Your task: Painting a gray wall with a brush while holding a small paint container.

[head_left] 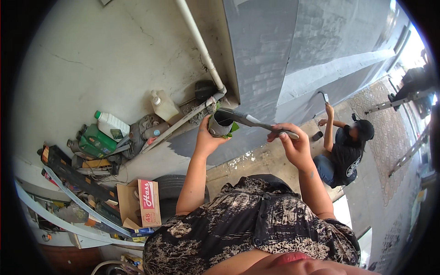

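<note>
My left hand [207, 142] is closed around a small paint container [216, 128], greyish with green patches on its side and dark inside. In my right hand [295, 145] I grip a paintbrush [256, 121] by its handle. The brush lies nearly level, its dark bristle end over the container's mouth; whether the bristles touch the paint I cannot tell. Just beyond my hands stands a wall [256, 59] with uneven grey paint, darker in some strips than others.
At right a person [346, 149] crouches, brushing the wall, with a dark cup [317, 136] nearby. Ladder legs [405, 158] stand farther right. A white pipe [199, 39] runs down the left wall. Jugs [112, 126], a cardboard box [149, 204] and a tire [167, 188] crowd the left side.
</note>
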### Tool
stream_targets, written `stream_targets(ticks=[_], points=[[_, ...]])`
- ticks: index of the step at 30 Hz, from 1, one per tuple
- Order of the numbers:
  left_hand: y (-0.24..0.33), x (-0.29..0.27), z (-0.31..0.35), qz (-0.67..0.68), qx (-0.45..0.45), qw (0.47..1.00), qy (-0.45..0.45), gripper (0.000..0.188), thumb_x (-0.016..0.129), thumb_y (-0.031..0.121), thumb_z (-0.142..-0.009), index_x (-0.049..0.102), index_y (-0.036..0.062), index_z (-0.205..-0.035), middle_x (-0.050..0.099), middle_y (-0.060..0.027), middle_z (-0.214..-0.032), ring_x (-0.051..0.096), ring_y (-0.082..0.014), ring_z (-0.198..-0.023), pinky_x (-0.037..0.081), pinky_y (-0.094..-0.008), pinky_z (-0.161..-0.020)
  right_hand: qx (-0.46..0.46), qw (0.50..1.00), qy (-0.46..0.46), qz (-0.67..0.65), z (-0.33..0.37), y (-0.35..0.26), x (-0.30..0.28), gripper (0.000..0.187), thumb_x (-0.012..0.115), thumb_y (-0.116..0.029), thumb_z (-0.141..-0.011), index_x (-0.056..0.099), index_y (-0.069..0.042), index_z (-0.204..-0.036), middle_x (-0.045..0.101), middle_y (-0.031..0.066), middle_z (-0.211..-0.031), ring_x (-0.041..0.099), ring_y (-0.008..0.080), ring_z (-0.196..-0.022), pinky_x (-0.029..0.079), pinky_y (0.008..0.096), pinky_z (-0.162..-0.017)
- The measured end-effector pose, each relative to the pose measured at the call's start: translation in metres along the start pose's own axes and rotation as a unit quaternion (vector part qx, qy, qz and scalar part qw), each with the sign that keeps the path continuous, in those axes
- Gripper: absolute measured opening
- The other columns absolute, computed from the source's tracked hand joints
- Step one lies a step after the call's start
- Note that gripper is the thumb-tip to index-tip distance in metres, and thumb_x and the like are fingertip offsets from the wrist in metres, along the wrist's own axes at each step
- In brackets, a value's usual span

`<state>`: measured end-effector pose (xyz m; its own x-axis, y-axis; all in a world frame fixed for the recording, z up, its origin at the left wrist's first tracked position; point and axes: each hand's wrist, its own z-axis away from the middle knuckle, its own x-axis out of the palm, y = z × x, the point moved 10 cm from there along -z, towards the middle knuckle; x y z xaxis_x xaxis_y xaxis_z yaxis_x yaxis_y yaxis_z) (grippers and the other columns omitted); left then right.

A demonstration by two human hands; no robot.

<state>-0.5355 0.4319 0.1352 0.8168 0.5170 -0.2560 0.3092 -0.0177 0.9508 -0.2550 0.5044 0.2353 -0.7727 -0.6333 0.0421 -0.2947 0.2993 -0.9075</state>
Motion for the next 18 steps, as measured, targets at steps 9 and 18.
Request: stream_targets(ticks=[9,18], points=[[0.011,0.078,-0.051,-0.026,-0.011,1.000,0.003,0.089,0.096,0.010,-0.058,0.051,0.0011,-0.134,0.063,-0.0141,-0.129,0.061,-0.0252,-0.119,0.048,-0.0370,-0.103,-0.011,1.000,0.011,0.004,-0.034,0.006,-0.085,0.020,0.061,-0.007,-0.102,0.067,0.005,-0.117,0.074,0.0142,-0.097,0.073,0.0205,-0.091,0.057,0.0331,-0.085],[0.054,0.152,-0.072,-0.009,-0.012,1.000,0.010,0.090,0.096,0.010,-0.058,0.051,0.0016,-0.136,0.063,-0.0136,-0.130,0.060,-0.0247,-0.121,0.048,-0.0374,-0.104,-0.053,0.999,0.000,-0.011,-0.048,-0.011,-0.171,0.020,0.060,-0.007,-0.102,0.066,0.005,-0.117,0.074,0.0149,-0.097,0.073,0.0224,-0.090,0.057,0.0340,-0.084]])
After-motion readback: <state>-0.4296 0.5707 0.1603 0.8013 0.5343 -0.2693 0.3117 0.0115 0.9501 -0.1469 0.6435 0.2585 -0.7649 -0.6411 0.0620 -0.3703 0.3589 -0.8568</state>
